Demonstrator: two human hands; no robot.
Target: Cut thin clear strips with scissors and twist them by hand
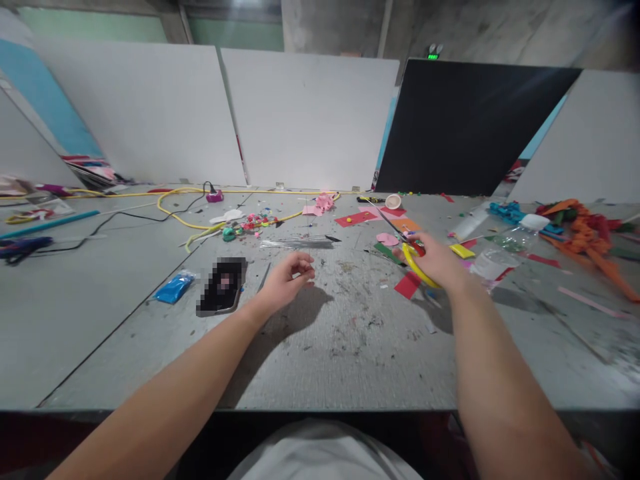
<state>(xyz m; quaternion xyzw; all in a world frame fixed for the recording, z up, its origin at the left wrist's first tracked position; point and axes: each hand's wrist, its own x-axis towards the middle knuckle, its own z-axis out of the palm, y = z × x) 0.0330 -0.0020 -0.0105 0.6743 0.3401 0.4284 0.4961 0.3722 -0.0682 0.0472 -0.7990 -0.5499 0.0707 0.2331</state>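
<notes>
My right hand (431, 259) is closed on a pair of scissors with yellow and red handles (419, 270), their blades pointing up and left over scraps of coloured paper. Left of centre, my left hand (293, 279) hovers over the grey table with its fingers curled and thumb near the fingertips; whatever may be between them is too small to make out. Just beyond it lies a bundle of thin metal wires (295, 244). A red paper piece (408, 285) rests below the scissors, and a green one (389, 253) is partly beside them.
A phone (223, 287) and a blue packet (175, 287) lie at the left. Beads and a yellow cord (173, 217) are farther back. At the right stand a clear bottle (520, 237) and orange cloth strips (583, 233). White and black panels (470, 127) line the back edge.
</notes>
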